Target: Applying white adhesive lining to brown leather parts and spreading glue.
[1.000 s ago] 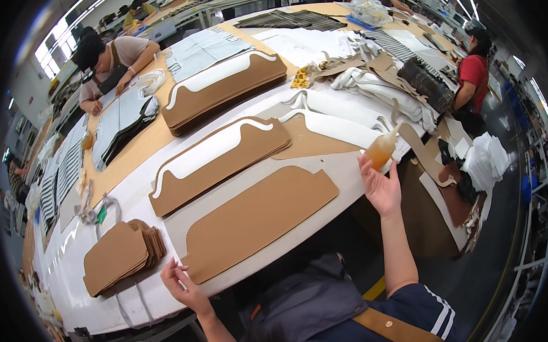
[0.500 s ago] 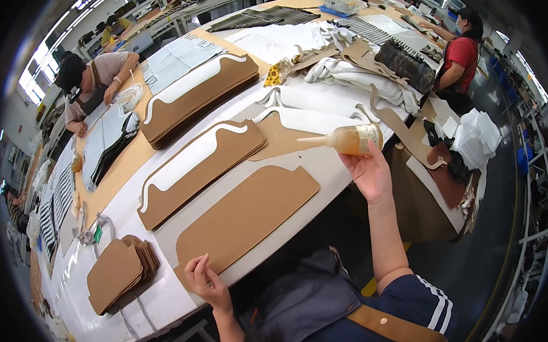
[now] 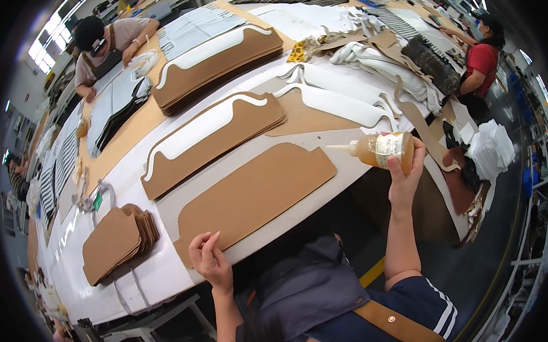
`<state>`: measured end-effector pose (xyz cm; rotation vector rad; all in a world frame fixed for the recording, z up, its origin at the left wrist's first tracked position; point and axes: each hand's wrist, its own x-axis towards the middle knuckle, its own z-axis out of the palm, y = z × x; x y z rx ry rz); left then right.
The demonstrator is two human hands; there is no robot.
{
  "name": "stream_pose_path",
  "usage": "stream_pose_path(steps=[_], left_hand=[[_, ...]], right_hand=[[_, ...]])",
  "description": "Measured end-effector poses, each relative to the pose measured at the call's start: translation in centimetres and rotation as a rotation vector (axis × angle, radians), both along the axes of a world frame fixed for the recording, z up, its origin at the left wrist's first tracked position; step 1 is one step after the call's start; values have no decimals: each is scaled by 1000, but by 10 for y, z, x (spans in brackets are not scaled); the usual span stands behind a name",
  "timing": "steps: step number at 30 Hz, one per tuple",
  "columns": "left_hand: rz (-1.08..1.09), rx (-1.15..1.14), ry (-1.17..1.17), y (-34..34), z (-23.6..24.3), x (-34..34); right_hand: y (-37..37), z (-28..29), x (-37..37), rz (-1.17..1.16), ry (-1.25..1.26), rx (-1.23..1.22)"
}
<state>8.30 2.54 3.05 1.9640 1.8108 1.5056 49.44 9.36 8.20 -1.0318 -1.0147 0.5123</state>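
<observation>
My right hand (image 3: 404,169) grips an amber squeeze bottle (image 3: 373,149) lying sideways in the air, its long pale nozzle pointing left above the table's near edge. My left hand (image 3: 209,257), empty with fingers slightly bent and apart, is at the lower left corner of a flat brown panel (image 3: 256,193). Behind that panel lies a stack of brown panels (image 3: 218,140) topped by a white shaped strip (image 3: 182,144). More white shaped pieces (image 3: 341,105) lie to the right. A shorter stack of brown pieces (image 3: 113,243) sits at the left.
Co-workers (image 3: 110,50) (image 3: 481,67) work across and to the right. A taller brown stack (image 3: 216,70), pale fabric stacks (image 3: 115,116), and piled scraps (image 3: 403,64) fill the far table (image 3: 73,298). A heap of offcuts (image 3: 461,176) hangs past the right edge.
The bottle has turned from upright-tilted to horizontal, nozzle leftward, and moved right since half a second ago. My left hand has moved rightward, its fingers more bent than a second ago.
</observation>
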Motion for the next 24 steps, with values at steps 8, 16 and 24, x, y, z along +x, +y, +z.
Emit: stream_pose_path(steps=[8,16,24], left_hand=[[2,10,39,0,-1,-2],[29,30,31,2,-4,-1],[30,75,64,-2,-3,-4]], right_hand=[[-4,-9,-30,-49,-95,40],[2,-31,-23,-62,-81,1],[3,-20,-33,2,27,8]])
